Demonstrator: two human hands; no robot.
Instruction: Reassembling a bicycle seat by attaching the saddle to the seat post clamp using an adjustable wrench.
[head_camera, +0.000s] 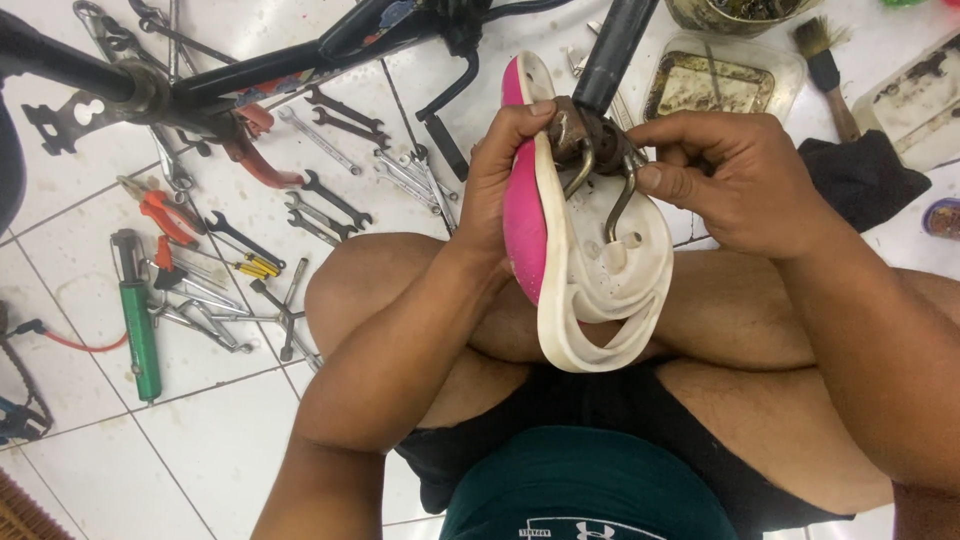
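A bicycle saddle (585, 270), pink on top with a white underside, is held upside-down above my knees. My left hand (497, 170) grips its pink edge, with the thumb on the rusty clamp (575, 125). My right hand (735, 180) pinches the clamp and its metal rails (620, 205) from the right. A black seat post (610, 50) rises from the clamp toward the top of the view.
On the white tiled floor to the left lie several wrenches (330, 125), orange-handled pliers (165, 215), a green-handled tool (140, 335) and a black bicycle frame (250, 75). Dirty trays (710, 85), a brush (830, 70) and a black rag (860, 175) sit at the upper right.
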